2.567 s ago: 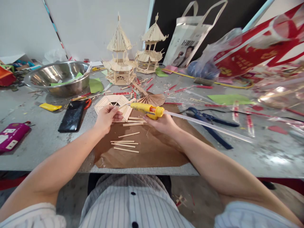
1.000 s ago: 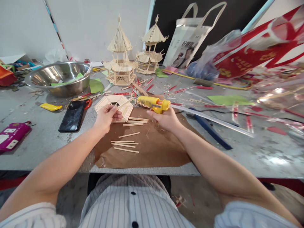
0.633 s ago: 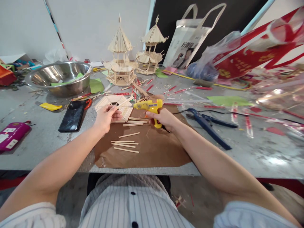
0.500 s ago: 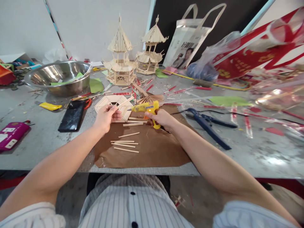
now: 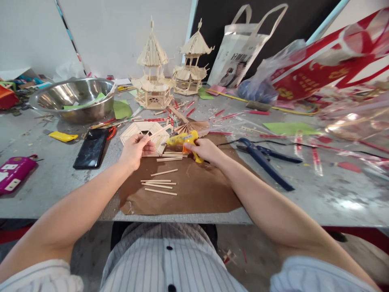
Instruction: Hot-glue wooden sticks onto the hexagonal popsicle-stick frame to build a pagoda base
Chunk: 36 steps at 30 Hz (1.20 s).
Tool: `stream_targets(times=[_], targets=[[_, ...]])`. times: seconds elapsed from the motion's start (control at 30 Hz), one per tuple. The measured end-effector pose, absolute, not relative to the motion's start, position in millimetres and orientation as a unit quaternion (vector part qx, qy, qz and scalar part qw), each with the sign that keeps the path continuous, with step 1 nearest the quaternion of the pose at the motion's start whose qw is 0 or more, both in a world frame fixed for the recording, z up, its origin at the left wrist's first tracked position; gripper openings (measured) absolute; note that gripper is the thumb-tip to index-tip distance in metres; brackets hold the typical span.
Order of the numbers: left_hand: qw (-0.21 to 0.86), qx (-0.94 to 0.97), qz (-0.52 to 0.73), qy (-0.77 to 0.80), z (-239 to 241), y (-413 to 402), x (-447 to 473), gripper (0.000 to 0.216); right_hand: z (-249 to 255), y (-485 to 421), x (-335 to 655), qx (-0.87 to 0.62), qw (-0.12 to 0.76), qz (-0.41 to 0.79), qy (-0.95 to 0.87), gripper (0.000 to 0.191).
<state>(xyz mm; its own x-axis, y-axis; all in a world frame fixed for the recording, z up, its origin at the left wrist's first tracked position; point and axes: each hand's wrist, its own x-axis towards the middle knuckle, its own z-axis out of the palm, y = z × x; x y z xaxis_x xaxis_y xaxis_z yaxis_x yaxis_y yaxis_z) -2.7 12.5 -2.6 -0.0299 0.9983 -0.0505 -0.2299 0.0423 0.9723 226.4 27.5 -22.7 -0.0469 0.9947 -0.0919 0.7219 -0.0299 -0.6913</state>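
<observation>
My left hand (image 5: 133, 149) pinches a thin wooden stick (image 5: 158, 132) that slants up to the right over a flat ring-shaped panel of glued sticks (image 5: 133, 131). Fingers of my right hand (image 5: 204, 149) are wrapped round the grip of a yellow glue gun (image 5: 181, 140), and its nozzle points left at the stick's far end. Both hands hover over a brown paper sheet (image 5: 194, 190) where several loose sticks (image 5: 159, 186) lie.
Two stick pagoda models (image 5: 152, 69) (image 5: 191, 65) stand at the back. A steel bowl (image 5: 73, 97), black phone (image 5: 91, 148), yellow object (image 5: 64, 136) and pink power strip (image 5: 13, 174) lie left. Blue pliers (image 5: 264, 158), a black cord, white bag (image 5: 240, 48) and red plastic packaging (image 5: 328, 61) lie right.
The right hand shifted from holding the glue gun by its body, glue stick trailing right, to gripping its handle, and brought the nozzle left toward the stick. The left hand stayed put.
</observation>
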Motion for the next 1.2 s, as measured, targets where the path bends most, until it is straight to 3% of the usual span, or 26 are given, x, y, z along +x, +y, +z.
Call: stream_targets(times=[0.07, 0.17, 0.37, 0.47, 0.57, 0.7, 0.83, 0.97, 1.2], targets=[[0.558, 0.418, 0.551, 0.459, -2.3, 12.4, -2.6, 0.009, -23.3, 27.5, 228.1, -0.672, 0.171, 0.166, -0.701, 0.042], [0.558, 0.421, 0.549, 0.459, -2.2, 12.3, -2.7, 0.009, -22.8, 26.0, 229.5, -0.679, 0.142, 0.11, -0.712, 0.045], [0.556, 0.424, 0.542, 0.466, -2.2, 11.6, -2.3, 0.008, -15.4, 15.1, 225.2, -0.642, 0.203, 0.048, -0.738, 0.027], [0.556, 0.433, 0.535, 0.466, -2.0, 10.6, -1.6, 0.007, -11.0, 2.6, 216.5, -0.517, 0.213, 0.065, -0.826, 0.019], [0.554, 0.441, 0.526, 0.471, -2.2, 9.7, -1.3, 0.007, -6.0, -11.1, 205.1, -0.423, 0.151, 0.112, -0.887, 0.018], [0.556, 0.446, 0.518, 0.473, -3.3, 8.5, -1.3, 0.007, -2.5, -20.9, 194.5, -0.395, 0.044, 0.132, -0.908, 0.016], [0.559, 0.45, 0.51, 0.475, -3.3, 7.0, -0.9, 0.008, -5.7, -21.9, 192.5, -0.4, 0.015, 0.12, -0.909, 0.015], [0.559, 0.457, 0.497, 0.482, -1.8, 5.6, -0.4, 0.01, -6.6, -20.3, 196.3, -0.405, 0.043, 0.094, -0.908, 0.015], [0.577, 0.463, 0.464, 0.487, -1.8, 4.5, 0.3, 0.009, -2.5, -11.1, 211.6, -0.474, 0.193, -0.004, -0.859, 0.015]])
